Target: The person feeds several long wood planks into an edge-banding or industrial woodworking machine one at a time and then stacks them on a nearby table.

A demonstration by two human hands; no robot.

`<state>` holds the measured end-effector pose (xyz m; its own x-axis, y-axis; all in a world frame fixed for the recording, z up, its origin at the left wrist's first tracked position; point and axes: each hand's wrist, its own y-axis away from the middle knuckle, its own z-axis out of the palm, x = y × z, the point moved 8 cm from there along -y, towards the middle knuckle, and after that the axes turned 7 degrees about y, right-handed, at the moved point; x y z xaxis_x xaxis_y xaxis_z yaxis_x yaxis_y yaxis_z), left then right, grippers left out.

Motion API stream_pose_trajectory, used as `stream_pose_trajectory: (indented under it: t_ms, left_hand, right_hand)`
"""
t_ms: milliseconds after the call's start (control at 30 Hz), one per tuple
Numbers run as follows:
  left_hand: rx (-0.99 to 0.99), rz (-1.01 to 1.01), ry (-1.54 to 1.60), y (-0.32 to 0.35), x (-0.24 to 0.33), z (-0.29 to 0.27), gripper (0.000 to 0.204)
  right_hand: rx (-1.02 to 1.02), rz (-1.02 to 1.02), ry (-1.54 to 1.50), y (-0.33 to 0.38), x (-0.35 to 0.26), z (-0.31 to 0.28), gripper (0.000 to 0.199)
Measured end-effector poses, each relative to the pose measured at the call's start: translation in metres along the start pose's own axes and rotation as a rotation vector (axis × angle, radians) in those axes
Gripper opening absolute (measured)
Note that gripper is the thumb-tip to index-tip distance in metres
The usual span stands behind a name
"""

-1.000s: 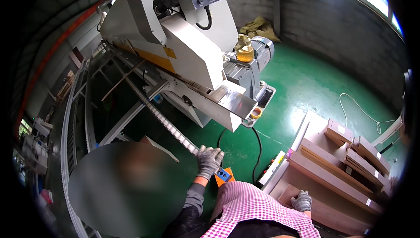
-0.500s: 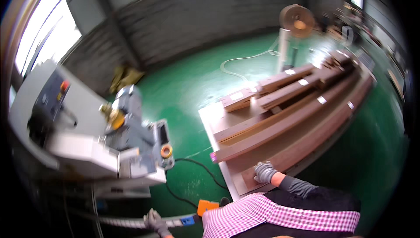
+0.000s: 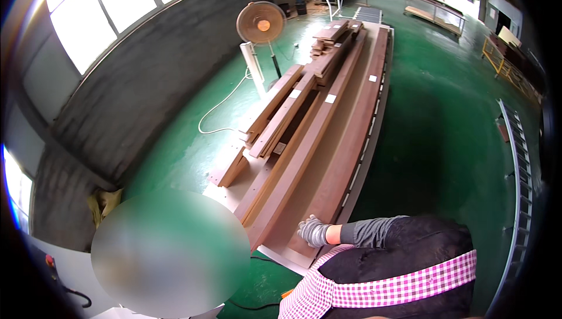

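Atop the long plank [image 3: 345, 161], your right grip [image 3: 314, 232] rests, likely steadying it, its closure unclear; left grip unseen.

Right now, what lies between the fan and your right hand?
In the head view, green floor and stacked brown boards lie between the fan and the gloved right hand.

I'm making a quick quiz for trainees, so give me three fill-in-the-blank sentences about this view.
1. The right hand rests on the ____ end, not the far end, of a long board.
2. In this view, the fan stands to the board's ____.
3. The floor is coloured ____.
Missing words: near; left; green.
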<state>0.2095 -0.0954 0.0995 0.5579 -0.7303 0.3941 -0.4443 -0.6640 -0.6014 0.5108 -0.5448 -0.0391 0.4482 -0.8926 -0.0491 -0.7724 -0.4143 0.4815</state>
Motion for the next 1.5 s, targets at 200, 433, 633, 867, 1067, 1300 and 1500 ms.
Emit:
stream_pose_trajectory:
  t_ms: [200,433,633,867,1067,1300,1500]
  left_hand:
    - [0.086,-0.164,0.003,-0.009,-0.009,-0.005,0.025]
    - [0.026,-0.115,0.063,-0.009,-0.031,0.024,0.024]
    - [-0.004,-0.087,0.104,-0.01,-0.051,0.035,0.024]
    - [0.05,-0.065,0.213,-0.024,-0.086,0.03,0.025]
    - [-0.551,-0.788,2.03,0.001,-0.015,0.044,0.034]
    - [-0.161,-0.919,2.364,0.01,-0.007,0.06,0.048]
    - [-0.359,-0.57,2.328,0.005,-0.059,0.07,0.045]
  right_hand:
    - [0.037,0.055,0.031,-0.008,-0.002,0.002,0.049]
    - [0.017,0.073,0.006,-0.004,0.0,0.002,0.053]
    - [-0.035,0.061,0.01,-0.007,-0.002,-0.002,0.052]
    - [0.135,0.041,-0.308,-0.002,0.042,-0.022,0.042]
    - [0.4,0.418,-0.224,-0.004,0.097,-0.028,0.07]
    - [0.371,0.458,-0.134,-0.004,0.112,0.012,0.068]
    - [0.38,0.457,-0.093,-0.009,0.109,0.011,0.066]
